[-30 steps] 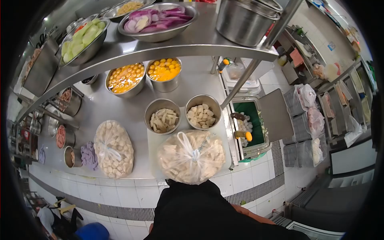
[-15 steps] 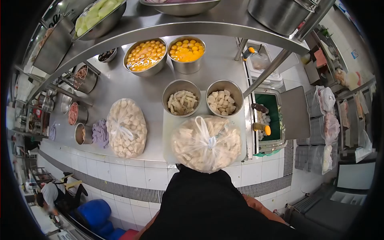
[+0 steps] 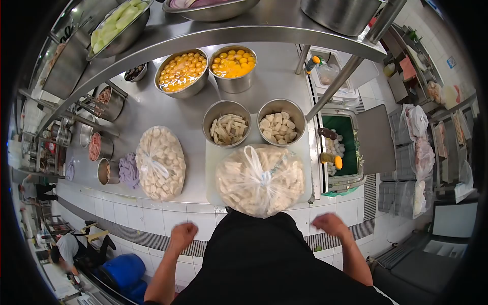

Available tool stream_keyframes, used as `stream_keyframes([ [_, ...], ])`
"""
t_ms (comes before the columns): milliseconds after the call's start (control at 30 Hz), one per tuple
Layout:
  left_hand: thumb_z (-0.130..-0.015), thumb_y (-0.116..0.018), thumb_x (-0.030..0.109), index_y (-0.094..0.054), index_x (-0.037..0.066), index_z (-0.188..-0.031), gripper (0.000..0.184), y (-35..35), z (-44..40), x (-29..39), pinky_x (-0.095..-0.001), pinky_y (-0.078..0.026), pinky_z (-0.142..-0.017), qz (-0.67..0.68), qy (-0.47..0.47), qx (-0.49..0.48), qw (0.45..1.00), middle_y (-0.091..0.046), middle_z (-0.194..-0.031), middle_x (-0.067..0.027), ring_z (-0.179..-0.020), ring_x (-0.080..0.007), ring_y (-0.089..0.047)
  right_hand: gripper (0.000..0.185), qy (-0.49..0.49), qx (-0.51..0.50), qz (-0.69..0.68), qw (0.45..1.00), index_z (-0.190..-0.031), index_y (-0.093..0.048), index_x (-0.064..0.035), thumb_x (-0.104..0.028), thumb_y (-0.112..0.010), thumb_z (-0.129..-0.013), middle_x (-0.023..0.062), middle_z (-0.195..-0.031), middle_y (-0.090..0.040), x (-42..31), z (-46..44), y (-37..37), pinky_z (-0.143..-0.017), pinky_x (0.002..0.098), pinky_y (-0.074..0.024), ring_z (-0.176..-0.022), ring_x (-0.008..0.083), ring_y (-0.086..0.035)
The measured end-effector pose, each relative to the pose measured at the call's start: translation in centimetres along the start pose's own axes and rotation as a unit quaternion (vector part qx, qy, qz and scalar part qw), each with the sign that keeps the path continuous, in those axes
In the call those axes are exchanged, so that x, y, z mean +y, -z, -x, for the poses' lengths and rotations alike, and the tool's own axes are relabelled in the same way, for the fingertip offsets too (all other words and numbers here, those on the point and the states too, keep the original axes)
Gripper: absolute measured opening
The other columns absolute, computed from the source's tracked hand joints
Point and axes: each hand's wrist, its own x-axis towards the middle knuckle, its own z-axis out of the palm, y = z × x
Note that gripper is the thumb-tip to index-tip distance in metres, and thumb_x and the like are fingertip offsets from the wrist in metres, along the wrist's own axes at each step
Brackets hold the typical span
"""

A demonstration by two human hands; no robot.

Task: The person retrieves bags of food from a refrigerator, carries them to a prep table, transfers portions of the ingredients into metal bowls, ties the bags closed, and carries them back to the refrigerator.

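My left hand (image 3: 184, 235) is raised over the floor just in front of the counter, fingers curled in. Across my body, my right hand (image 3: 329, 223) hovers at about the same height, also with curled fingers. Neither one touches anything, and nothing shows in them. Between and beyond them, a knotted clear bag of pale cut pieces (image 3: 259, 188) rests on a white cutting board (image 3: 212, 157) at the counter's edge. Behind it stand a steel pot of pale strips (image 3: 229, 128) and a steel pot of pale round chunks (image 3: 278, 127).
Left on the steel counter lie a second tied bag (image 3: 160, 168) and a purple cloth (image 3: 128, 169). Two pots of egg yolks (image 3: 183, 72) stand farther back. A steel shelf (image 3: 229, 36) crosses overhead. A green-lined bin (image 3: 339, 134) is at right; a person (image 3: 68, 249) works lower left.
Both my hands have come up into view from beside my body. The camera view has shifted slightly. The bags and pots stay in place.
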Motion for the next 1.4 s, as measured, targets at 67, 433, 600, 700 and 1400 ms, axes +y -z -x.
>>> stream_keyframes([
  [67,-0.087,-0.066,0.016,-0.067,-0.001,-0.086,0.017,2.5,-3.8,6.5,-0.0396,-0.048,-0.062,0.062,-0.042,0.141,0.987,-0.064,-0.072,-0.0162,-0.067,-0.0317,-0.063,0.025,-0.013,0.182,0.019,0.983,-0.091,-0.071,-0.0024,-0.027,-0.064,-0.09,0.0127,-0.077,-0.069,-3.5,-1.6,3.3,-0.065,0.0371,-0.0499,-0.068,0.0264,-0.064],
  [433,-0.079,-0.064,0.014,-0.057,0.013,-0.129,0.05,3.0,-16.7,22.4,-0.047,-0.039,-0.095,0.008,-0.21,0.382,0.9,-0.051,-0.125,-0.0112,-0.114,-0.035,-0.047,0.023,0.126,0.352,-0.08,0.924,-0.099,-0.071,-0.0032,-0.022,-0.07,-0.086,0.0106,-0.082,-0.069,-16.3,-7.7,3.0,-0.063,0.0319,-0.0495,-0.067,0.0207,-0.063],
  [600,-0.081,-0.063,0.013,-0.059,0.013,-0.128,0.047,3.3,-16.9,22.7,-0.0467,-0.04,-0.093,-0.054,-0.262,0.332,0.905,-0.052,-0.123,-0.01,-0.115,-0.0321,-0.048,0.022,0.096,0.34,-0.113,0.929,-0.099,-0.072,-0.0032,-0.022,-0.07,-0.087,0.01,-0.081,-0.069,-14.1,-7.7,0.3,-0.063,0.0309,-0.0498,-0.066,0.0197,-0.062],
  [700,-0.082,-0.062,0.013,-0.059,0.013,-0.127,0.045,3.7,-17.6,23.7,-0.0475,-0.039,-0.095,-0.024,-0.271,0.315,0.909,-0.053,-0.121,-0.0098,-0.115,-0.0318,-0.049,0.021,0.084,0.349,-0.132,0.924,-0.099,-0.072,-0.003,-0.02,-0.07,-0.087,0.0098,-0.083,-0.069,-13.4,-7.4,-0.3,-0.063,0.0308,-0.05,-0.067,0.0189,-0.063],
  [1400,-0.077,-0.068,0.03,-0.069,0.002,-0.101,0.037,7.1,-28.5,22.9,-0.0478,-0.049,-0.085,-0.023,-0.103,0.183,0.977,-0.069,-0.097,-0.0196,-0.094,-0.0395,-0.064,0.02,0.122,0.34,-0.137,0.922,-0.097,-0.073,-0.0056,-0.022,-0.069,-0.088,0.0114,-0.088,-0.07,-13.7,-8.1,-1.8,-0.068,0.0335,-0.0518,-0.074,0.0248,-0.067],
])
